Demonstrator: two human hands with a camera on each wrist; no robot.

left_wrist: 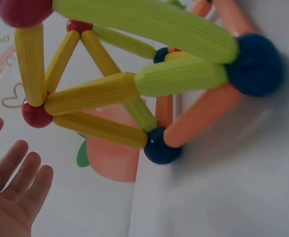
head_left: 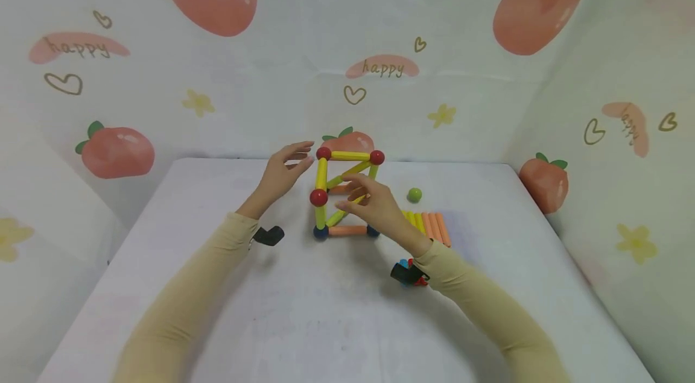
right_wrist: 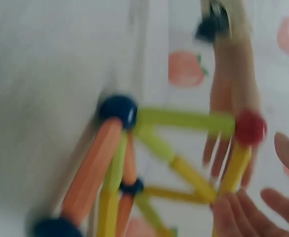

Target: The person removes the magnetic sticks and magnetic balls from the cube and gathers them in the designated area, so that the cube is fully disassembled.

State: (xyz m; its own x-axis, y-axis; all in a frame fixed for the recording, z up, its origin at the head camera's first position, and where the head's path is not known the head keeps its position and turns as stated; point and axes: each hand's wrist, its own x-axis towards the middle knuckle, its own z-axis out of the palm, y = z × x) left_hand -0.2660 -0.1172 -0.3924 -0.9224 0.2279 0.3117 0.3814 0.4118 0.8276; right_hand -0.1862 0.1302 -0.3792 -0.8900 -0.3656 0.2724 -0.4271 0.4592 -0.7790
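Observation:
A frame of magnetic rods and balls stands on the table, with red balls (head_left: 318,196) on top, blue balls (head_left: 321,231) at its base, yellow rods (head_left: 350,155), green rods (left_wrist: 184,77) and orange rods (head_left: 348,230). Left of the upper red balls is my left hand (head_left: 282,173), its fingers spread and apart from the frame in the left wrist view. My right hand (head_left: 377,207) is at the frame's front right, fingers loosely bent. A gap shows between its thumb (right_wrist: 288,153) and fingers, with nothing held; blur hides whether a fingertip touches a yellow rod.
A green ball (head_left: 415,195) lies right of the frame. Yellow and orange rods (head_left: 436,228) lie in a row behind my right wrist. Small red and blue pieces (head_left: 420,280) are partly hidden under that wrist. A printed cloth (head_left: 271,81) hangs behind the table.

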